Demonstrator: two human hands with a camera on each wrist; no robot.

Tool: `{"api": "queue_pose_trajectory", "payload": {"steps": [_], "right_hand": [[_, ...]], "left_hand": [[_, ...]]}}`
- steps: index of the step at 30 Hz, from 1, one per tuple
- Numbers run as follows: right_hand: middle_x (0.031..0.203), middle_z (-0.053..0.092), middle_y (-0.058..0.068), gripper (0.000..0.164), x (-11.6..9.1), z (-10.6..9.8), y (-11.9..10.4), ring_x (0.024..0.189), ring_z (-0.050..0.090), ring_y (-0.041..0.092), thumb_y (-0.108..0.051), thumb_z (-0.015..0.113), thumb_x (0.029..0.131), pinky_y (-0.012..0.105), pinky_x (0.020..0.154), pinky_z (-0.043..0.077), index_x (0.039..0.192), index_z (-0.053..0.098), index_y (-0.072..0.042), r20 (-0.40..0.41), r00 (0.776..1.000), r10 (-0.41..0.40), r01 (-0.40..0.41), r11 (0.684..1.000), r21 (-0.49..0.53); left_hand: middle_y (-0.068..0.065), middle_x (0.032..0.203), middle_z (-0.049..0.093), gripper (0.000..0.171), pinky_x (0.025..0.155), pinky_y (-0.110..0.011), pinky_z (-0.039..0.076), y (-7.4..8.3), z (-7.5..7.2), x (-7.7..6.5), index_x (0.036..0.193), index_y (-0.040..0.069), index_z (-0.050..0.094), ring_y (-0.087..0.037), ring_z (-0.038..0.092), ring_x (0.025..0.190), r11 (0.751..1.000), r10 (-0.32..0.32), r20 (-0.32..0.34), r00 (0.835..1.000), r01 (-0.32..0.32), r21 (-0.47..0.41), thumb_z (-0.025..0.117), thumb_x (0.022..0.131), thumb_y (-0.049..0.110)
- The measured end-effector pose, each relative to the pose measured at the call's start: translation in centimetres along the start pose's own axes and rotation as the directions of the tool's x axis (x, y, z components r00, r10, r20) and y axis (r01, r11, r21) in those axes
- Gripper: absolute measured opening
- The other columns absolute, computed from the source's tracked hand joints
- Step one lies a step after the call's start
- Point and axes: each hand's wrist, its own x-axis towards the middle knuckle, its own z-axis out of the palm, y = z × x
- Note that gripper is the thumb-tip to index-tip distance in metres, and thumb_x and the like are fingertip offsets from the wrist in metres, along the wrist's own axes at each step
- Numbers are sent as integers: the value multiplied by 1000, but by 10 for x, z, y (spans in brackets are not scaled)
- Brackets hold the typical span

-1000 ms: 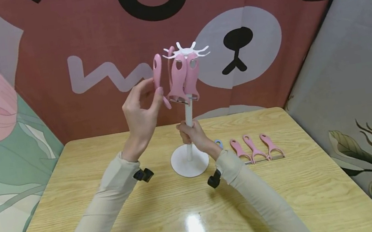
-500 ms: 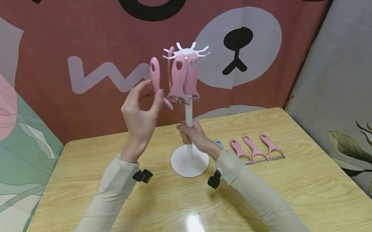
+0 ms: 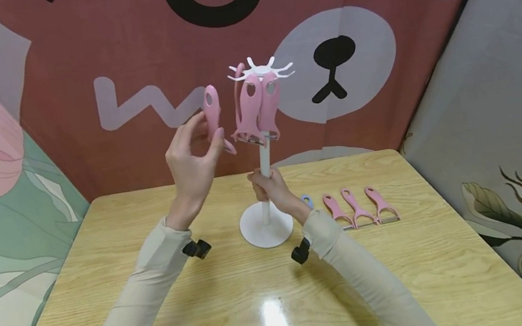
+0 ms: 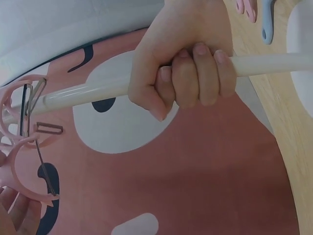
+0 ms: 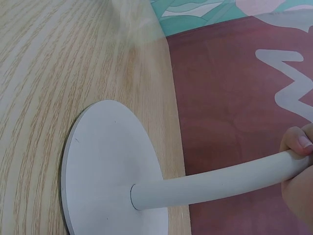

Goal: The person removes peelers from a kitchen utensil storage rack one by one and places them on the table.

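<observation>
In the head view, my left hand (image 3: 190, 159) pinches a pink Y-shaped peeler (image 3: 211, 108) by its handle, left of a white hook stand (image 3: 264, 157). The peeler's head points down, and a gap shows between its handle and the hooks (image 3: 262, 69). My right hand (image 3: 272, 188) wraps around the stand's pole at mid-height; the left wrist view shows its curled fingers (image 4: 195, 81). Three pink peelers (image 3: 250, 103) hang from the hooks, blades down. At the left edge of the left wrist view, the held peeler (image 4: 19, 176) shows its blade.
The stand's round white base (image 5: 110, 147) sits on the wooden table (image 3: 186, 307). To the right lie three pink peelers (image 3: 356, 206) side by side, with a blue handle (image 3: 307, 200) partly hidden by my right wrist. A printed cloth (image 3: 132, 30) hangs behind the table.
My left hand has drifted left and slightly down with the peeler, widening its gap from the stand. The right hand has kept its hold on the pole.
</observation>
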Motion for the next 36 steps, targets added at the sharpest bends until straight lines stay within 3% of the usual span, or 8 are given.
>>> {"api": "queue_pose_trajectory", "payload": {"steps": [10, 18, 29, 36], "right_hand": [[45, 33, -4, 47, 0, 1, -1, 38, 27, 10, -10, 48, 99, 24, 38, 24, 54, 35, -3, -17, 1000, 2, -2, 1000, 4], [42, 34, -3, 48, 0, 2, 0, 37, 29, 10, -9, 47, 98, 24, 37, 25, 53, 34, 2, -46, 999, -18, 17, 1000, -26], [46, 37, -1, 45, -1, 2, -1, 41, 30, 14, -5, 43, 101, 27, 42, 29, 62, 32, 14, -52, 996, 70, -71, 997, -29], [49, 37, 4, 38, -5, 1, -7, 44, 34, 16, -10, 46, 104, 28, 46, 34, 68, 40, -1, -53, 995, 87, -90, 994, -66]], "left_hand": [[-12, 98, 70, 34, 77, -38, 50, -5, -7, -4, 120, -1, 68, -25, 67, 85, 998, -29, -6, 1000, 29, 49, 76, 88, 11], [-13, 96, 70, 35, 75, -42, 48, -10, -13, -11, 119, 0, 68, -27, 66, 83, 991, -102, 19, 995, 100, 94, 76, 88, 13], [-12, 96, 70, 35, 74, -37, 46, -16, -20, -25, 119, -1, 68, -24, 65, 82, 975, -161, 72, 984, 148, 164, 76, 88, 15], [-12, 92, 69, 35, 70, -38, 50, -19, -23, -34, 118, 0, 68, -24, 65, 78, 954, -237, 147, 960, 201, 223, 76, 89, 17]]}}
